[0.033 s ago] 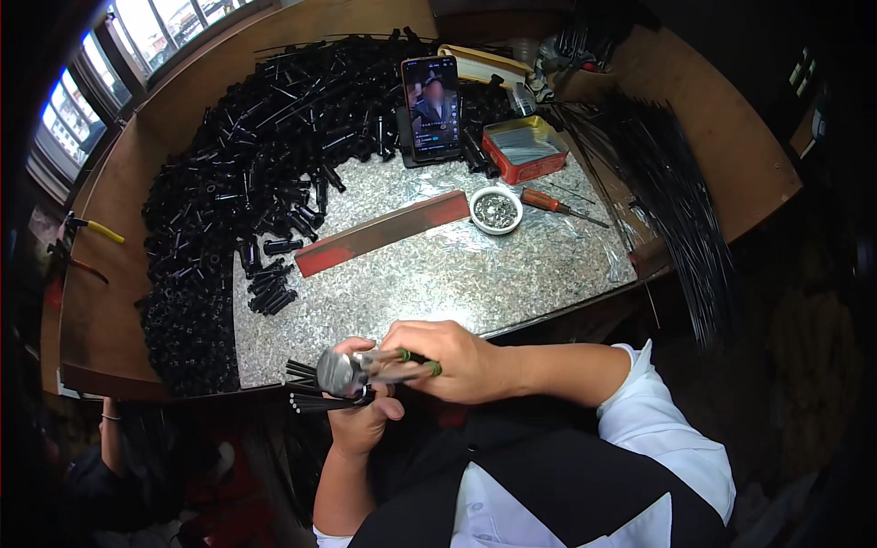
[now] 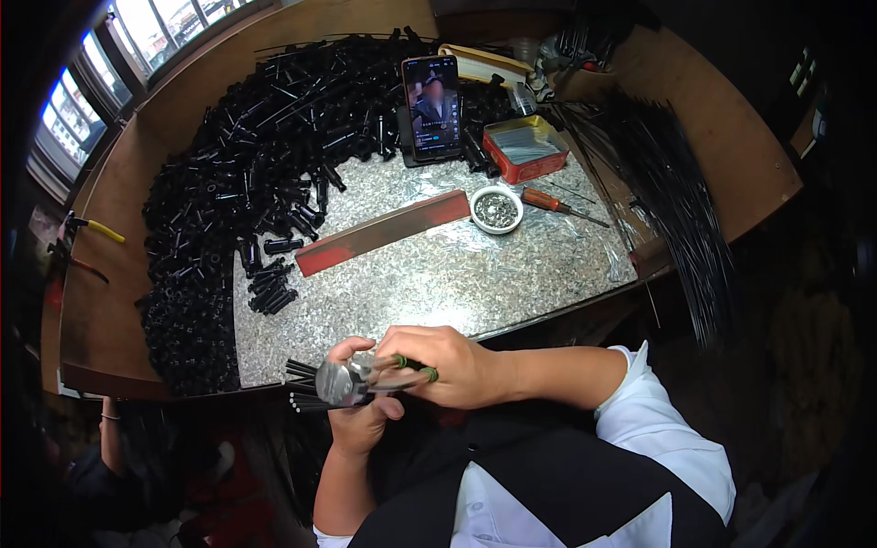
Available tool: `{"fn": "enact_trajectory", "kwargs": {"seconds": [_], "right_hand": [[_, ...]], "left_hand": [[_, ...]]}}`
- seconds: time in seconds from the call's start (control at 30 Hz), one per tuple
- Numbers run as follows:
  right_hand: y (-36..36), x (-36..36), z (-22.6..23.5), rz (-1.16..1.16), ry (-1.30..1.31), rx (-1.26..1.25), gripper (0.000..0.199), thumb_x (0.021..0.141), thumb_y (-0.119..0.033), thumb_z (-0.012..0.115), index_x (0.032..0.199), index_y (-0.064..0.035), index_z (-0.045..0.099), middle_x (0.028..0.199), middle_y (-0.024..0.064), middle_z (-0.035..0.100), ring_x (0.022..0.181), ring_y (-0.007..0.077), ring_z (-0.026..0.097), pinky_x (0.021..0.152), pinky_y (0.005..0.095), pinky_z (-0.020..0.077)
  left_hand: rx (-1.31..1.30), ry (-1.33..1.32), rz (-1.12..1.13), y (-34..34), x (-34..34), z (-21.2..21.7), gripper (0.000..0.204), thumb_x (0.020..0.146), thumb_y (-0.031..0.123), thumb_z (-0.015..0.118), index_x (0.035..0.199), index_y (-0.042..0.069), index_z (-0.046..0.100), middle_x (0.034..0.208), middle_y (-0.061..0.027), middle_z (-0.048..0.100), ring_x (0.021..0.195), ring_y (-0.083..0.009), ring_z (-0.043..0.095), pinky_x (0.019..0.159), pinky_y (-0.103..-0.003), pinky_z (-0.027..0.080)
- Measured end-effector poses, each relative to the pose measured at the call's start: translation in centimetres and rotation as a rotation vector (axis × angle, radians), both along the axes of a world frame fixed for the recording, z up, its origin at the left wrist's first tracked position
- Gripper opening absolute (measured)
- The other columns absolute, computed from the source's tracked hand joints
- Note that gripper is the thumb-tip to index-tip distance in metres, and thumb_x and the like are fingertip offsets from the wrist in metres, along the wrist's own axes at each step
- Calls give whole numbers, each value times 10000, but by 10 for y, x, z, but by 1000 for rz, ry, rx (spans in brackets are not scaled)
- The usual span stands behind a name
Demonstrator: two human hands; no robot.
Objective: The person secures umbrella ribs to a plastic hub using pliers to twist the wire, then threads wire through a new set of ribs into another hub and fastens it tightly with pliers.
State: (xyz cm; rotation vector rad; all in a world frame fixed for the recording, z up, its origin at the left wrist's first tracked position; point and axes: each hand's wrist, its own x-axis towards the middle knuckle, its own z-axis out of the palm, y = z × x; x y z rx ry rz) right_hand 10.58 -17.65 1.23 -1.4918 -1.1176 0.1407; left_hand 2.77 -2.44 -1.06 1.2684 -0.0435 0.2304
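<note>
At the table's near edge, my right hand (image 2: 448, 363) is closed around the handles of metal pincers (image 2: 340, 384), which have green parts on the grips. Their broad, rounded silver head covers part of my left hand (image 2: 361, 416). That hand is wrapped round a bundle of thin black rods (image 2: 311, 402), whose pale-tipped ends stick out to the left. The thumb and a finger show on either side of the pincers. What lies right at the jaws is hidden.
Black tubular parts (image 2: 247, 164) are heaped at left and back. On the speckled tabletop (image 2: 402, 283) are a red-brown bar (image 2: 384, 233), white bowl of small metal bits (image 2: 497, 211), orange-handled screwdriver (image 2: 557, 205), red tin (image 2: 530, 164) and phone (image 2: 433, 110). Long black rods (image 2: 676, 210) lie right.
The pincers' head has dipped slightly toward me, and my right hand has shifted a little with it. My left hand stays in place with the rods.
</note>
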Motion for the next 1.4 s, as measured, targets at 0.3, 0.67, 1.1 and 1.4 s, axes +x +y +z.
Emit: {"fn": "enact_trajectory", "kwargs": {"seconds": [0.3,0.67,1.1,1.4], "right_hand": [[11,-7,-6,-18,-28,78,181,801,-24,638,963,-4,562,892,133,604,782,286,610,676,339,485],[13,-6,-5,-11,-41,84,188,816,-50,641,984,-3,568,900,138,607,795,288,618,680,338,493],[16,-7,-6,-33,-45,141,191,744,-34,639,908,-15,543,828,132,574,768,334,601,670,382,488],[20,-10,-6,-51,-52,143,180,745,-28,630,905,-14,547,827,135,572,756,337,601,662,385,490]], "left_hand": [[67,-28,34,9,-3,-10,939,576,432,854,1227,-18,347,833,-18,629,706,-88,598,662,-196,458],[108,60,-25,8,-3,1,958,561,423,866,1226,-23,339,801,-12,621,712,-82,599,662,-198,456],[143,51,-31,12,-1,-8,1013,613,518,818,1265,-55,295,717,43,549,695,-48,556,698,-189,416],[136,41,-48,16,-4,-12,989,617,510,827,1262,-52,333,933,-29,555,806,-80,560,772,-237,428]]}}
